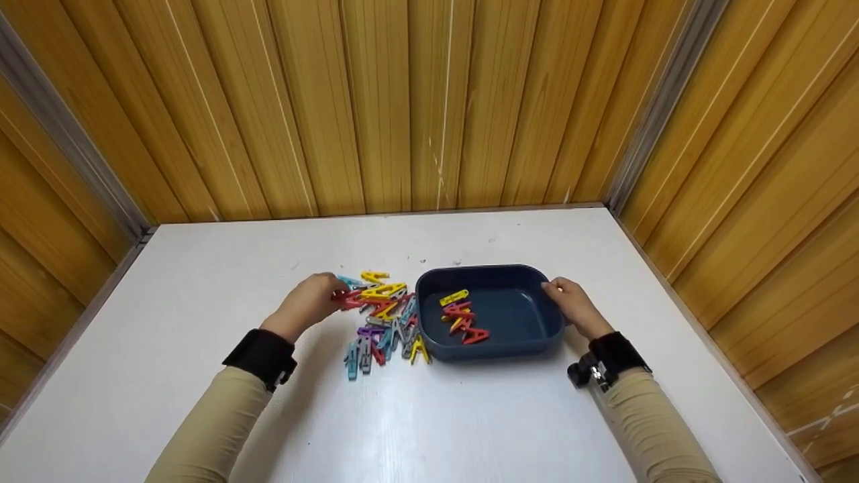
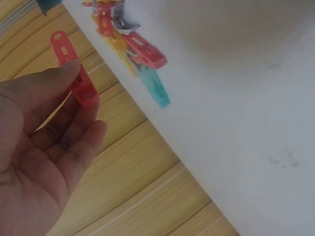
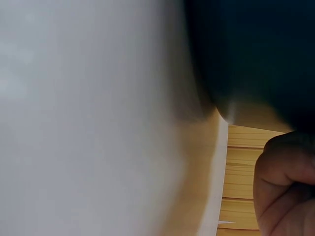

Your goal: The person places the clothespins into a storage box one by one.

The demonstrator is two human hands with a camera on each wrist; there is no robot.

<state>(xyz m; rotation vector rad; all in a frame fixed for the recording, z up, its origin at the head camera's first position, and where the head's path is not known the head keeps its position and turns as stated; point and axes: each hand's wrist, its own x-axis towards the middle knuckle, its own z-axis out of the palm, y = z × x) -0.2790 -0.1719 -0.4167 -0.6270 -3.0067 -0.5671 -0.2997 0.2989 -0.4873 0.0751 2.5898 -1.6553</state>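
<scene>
Between thumb and fingers my left hand (image 1: 312, 303) pinches a red clothespin (image 2: 75, 69), seen plainly in the left wrist view. That hand is at the left edge of a loose pile of clothespins (image 1: 382, 291) in yellow, red, blue, grey and purple. Right of the pile stands a dark blue plastic basin (image 1: 493, 349). Inside it, toward the left, lie several red and yellow clothespins (image 1: 476, 335). My right hand (image 1: 574, 305) grips the basin's right rim, thumb over the edge; in the right wrist view its curled fingers (image 3: 280, 172) show beside the dark wall.
Everything lies on a white table (image 1: 429, 422). Wood-patterned panels (image 1: 376, 107) rise behind it and at both sides. The pile's right side touches or nearly touches the basin.
</scene>
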